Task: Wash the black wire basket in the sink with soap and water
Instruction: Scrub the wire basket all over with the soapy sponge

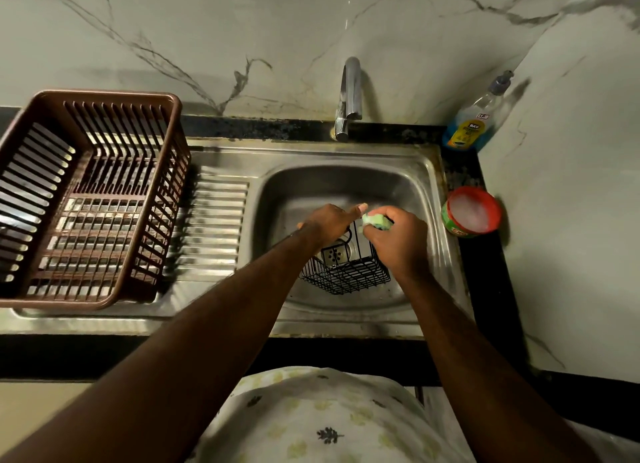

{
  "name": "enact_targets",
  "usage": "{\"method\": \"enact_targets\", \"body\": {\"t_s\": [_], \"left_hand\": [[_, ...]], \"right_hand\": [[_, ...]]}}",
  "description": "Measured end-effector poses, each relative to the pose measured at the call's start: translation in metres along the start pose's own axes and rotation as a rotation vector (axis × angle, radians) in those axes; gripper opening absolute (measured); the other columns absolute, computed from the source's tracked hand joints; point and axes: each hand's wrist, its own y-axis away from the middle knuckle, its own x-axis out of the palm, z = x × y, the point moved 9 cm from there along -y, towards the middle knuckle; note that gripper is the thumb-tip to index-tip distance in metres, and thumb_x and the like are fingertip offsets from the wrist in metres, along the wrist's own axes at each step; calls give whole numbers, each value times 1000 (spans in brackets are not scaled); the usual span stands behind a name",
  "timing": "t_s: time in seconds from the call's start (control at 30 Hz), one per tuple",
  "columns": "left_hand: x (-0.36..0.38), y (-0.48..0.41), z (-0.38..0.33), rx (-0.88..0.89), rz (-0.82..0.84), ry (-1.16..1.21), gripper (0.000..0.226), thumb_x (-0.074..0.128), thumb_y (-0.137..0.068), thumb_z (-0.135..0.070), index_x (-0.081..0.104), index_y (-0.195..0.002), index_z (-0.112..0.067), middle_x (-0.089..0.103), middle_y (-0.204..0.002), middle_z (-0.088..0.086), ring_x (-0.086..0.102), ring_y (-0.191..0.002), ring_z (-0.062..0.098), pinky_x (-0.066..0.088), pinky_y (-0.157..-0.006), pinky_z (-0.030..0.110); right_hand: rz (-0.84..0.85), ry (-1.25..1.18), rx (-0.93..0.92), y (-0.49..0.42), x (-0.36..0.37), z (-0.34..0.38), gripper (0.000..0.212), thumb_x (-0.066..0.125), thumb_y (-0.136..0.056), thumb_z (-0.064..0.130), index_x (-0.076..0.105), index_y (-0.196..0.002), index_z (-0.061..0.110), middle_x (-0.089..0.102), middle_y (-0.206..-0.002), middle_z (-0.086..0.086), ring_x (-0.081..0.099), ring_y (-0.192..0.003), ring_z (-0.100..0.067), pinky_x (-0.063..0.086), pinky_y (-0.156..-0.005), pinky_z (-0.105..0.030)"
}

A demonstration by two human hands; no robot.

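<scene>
Both forearms reach into the sink (346, 182). Left hand (330, 222): fingers curled over the upper rim of the black wire basket (346, 272), thumb straight, pointing toward 3 o'clock. Right hand (398, 241): fingers closed round a green sponge (375, 220) at the basket's 12 o'clock edge. The basket stands over the drain.

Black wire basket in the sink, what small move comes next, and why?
Probably rub the green sponge down the basket wires: the right hand grips it at the top edge, while the left hand holds the basket over the drain.
</scene>
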Motion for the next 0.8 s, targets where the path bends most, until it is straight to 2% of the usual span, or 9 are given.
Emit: {"method": "enact_targets", "body": {"t_s": [0.07, 0.2, 0.37, 0.47, 0.53, 0.6, 0.67, 0.73, 0.8], "left_hand": [[0, 1, -1, 4, 5, -38, 71, 39, -90, -82, 70, -86, -17, 73, -108, 13, 65, -101, 28, 49, -97, 42], [5, 4, -1, 18, 41, -70, 77, 38, -94, -77, 73, -102, -8, 72, -110, 13, 63, -99, 25, 48, -98, 40], [6, 6, -1, 27, 49, -73, 79, 38, -90, -82, 72, -112, -13, 69, -115, 12, 61, -114, 30, 42, -109, 56], [6, 6, 1, 44, 56, -86, 71, 38, -91, -81, 70, -93, -17, 67, -94, 4, 62, -103, 26, 47, -102, 48], [6, 5, 1, 53, 61, -76, 71, 38, -91, -81, 69, -91, -17, 66, -94, 4, 62, -100, 25, 48, -100, 46], [5, 5, 2, 52, 55, -75, 69, 38, -92, -79, 67, -88, -16, 66, -98, 6, 61, -94, 23, 48, -88, 38], [4, 5, 0, 54, 52, -86, 65, 38, -94, -76, 61, -77, -17, 65, -90, 6, 58, -81, 17, 43, -74, 32], [3, 7, -1, 50, 51, -97, 66, 37, -96, -74, 60, -75, -16, 64, -86, 6, 57, -77, 17, 40, -69, 30], [4, 7, -2, 43, 61, -83, 67, 37, -96, -74, 63, -79, -14, 66, -90, 8, 59, -82, 19, 42, -72, 31]], "right_hand": [[27, 61, -47, 0, 5, 7, 15, 79, -77, 16, 77, -92, 15, 73, -78, 3, 65, -67, -10, 52, -60, -24], [66, 137, -23, 12, 10, 2, 11, 77, -78, 17, 74, -89, 15, 72, -76, 0, 65, -66, -16, 55, -60, -31], [22, 130, -5, 32, 3, -4, 12, 78, -79, 14, 73, -89, 13, 69, -72, 3, 60, -60, -10, 44, -52, -20], [-60, 74, 3, 31, -8, -3, 15, 80, -79, 16, 74, -93, 14, 70, -76, 4, 61, -61, -5, 39, -52, -10], [-102, 59, -19, 22, -15, 2, 17, 80, -81, 14, 76, -97, 12, 73, -81, 0, 64, -65, -11, 42, -56, -14], [-62, 86, -26, 11, -11, 4, 18, 78, -82, 14, 77, -99, 13, 75, -83, -1, 63, -68, -12, 43, -60, -17], [16, 122, -29, 5, 0, 3, 19, 78, -82, 15, 77, -101, 13, 75, -84, -1, 64, -68, -11, 45, -59, -17], [64, 149, -37, 7, 8, 1, 19, 78, -81, 14, 76, -100, 12, 75, -84, -2, 64, -67, -11, 46, -58, -17], [80, 150, -47, 14, 10, 0, 15, 78, -80, 12, 77, -95, 11, 75, -80, -3, 65, -66, -13, 54, -60, -25]]}}
